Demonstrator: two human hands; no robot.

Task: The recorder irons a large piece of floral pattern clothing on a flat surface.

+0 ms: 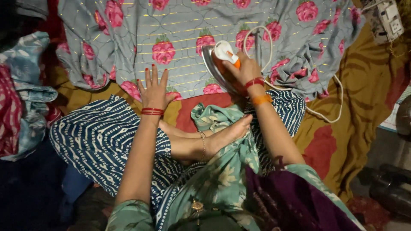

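1. Our right hand (245, 68) is wrapped around the handle of one white-and-orange iron (219, 64), tilted on its edge, soleplate facing left.
2. Our left hand (154, 89) lies flat, fingers spread, on the near edge of the grey rose-print cloth (180, 34).
3. One white cord (338, 100) loops behind; the iron's heel is hidden by our wrist.
4. The cloth's far edge is cut off.
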